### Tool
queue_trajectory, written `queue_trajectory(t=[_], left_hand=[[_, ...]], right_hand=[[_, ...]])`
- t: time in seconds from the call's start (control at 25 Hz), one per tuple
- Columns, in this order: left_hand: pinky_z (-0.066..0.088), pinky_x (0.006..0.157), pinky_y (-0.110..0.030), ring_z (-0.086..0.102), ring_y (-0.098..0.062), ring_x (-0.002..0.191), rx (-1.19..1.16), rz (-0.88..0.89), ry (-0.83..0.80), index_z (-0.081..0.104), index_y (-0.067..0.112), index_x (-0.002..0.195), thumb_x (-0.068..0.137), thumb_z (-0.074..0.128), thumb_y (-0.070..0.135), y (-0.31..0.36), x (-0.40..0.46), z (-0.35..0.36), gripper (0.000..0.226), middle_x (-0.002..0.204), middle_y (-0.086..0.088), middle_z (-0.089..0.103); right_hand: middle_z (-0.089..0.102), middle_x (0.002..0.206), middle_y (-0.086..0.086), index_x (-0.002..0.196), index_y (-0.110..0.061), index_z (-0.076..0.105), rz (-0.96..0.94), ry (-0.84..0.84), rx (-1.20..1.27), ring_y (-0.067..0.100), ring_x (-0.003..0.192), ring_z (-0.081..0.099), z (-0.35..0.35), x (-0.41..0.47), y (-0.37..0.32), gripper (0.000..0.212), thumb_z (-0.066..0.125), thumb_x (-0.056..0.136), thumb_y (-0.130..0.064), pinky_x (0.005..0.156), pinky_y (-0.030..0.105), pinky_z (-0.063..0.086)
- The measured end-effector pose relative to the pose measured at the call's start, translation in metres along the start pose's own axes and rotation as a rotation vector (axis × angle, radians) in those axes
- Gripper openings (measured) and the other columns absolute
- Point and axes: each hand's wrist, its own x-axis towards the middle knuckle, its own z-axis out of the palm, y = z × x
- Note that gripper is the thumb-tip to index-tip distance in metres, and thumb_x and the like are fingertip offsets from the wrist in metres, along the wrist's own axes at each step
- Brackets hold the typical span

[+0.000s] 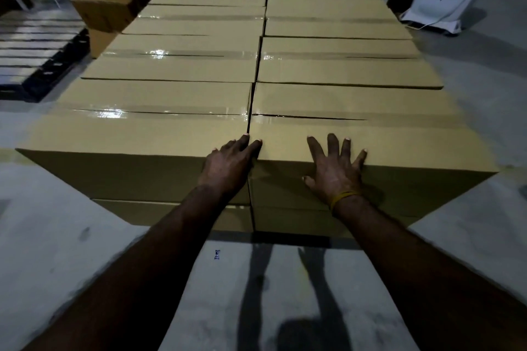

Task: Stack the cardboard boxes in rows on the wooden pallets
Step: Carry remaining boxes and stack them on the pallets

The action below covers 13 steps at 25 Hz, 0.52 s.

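Dim grey concrete floor (71, 236)

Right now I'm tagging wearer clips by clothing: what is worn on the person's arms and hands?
Both forearms are bare, with no sleeves in view and no gloves. The left hand wears nothing. The right hand has a thin yellow band round its wrist. No watch or rings show.

Cardboard boxes (216, 71): plain tan cartons, flaps closed and sealed along the top seam with glossy clear tape. Set flat, long sides touching, in two parallel rows running away from the camera, a narrow dark gap between rows. At least two layers show at the near end. Nearest right-row box (399, 137): seam slightly parted. Pallets under the stack hidden.
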Motion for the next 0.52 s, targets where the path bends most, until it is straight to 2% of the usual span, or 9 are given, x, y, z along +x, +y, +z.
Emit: queue_trajectory(t=[0.16,0.36,0.52], left_hand=[[0.046,0.102,-0.05,0.038,-0.031,0.136,-0.027,-0.023,-0.038,0.021,0.027,0.152,0.097,0.056,0.031,-0.004,-0.002,-0.001,0.065,0.157,-0.009,0.027],[0.038,0.11,-0.054,0.021,-0.032,0.147,-0.025,-0.1,-0.066,0.015,0.032,0.154,0.097,0.056,0.038,-0.032,-0.013,-0.005,0.071,0.163,-0.009,0.014],[0.042,0.107,-0.053,0.02,-0.029,0.148,-0.052,-0.116,-0.046,0.016,0.034,0.155,0.098,0.054,0.04,-0.067,-0.033,-0.005,0.069,0.164,-0.006,0.013]], right_hand=[[0.0,0.164,0.011,0.155,-0.035,-0.003,-0.091,0.093,0.007,0.041,0.149,-0.005,0.0,0.001,-0.017,0.093,0.055,0.088,-0.061,0.113,0.071,-0.002],[-0.002,0.165,0.007,0.155,-0.038,-0.004,-0.249,0.136,0.054,0.038,0.15,-0.007,0.002,-0.006,-0.066,0.087,0.052,0.091,-0.059,0.114,0.069,-0.002],[0.006,0.165,0.007,0.155,-0.038,0.008,-0.338,0.186,0.065,0.035,0.151,0.001,-0.002,-0.012,-0.119,0.077,0.054,0.094,-0.049,0.117,0.064,0.0]])
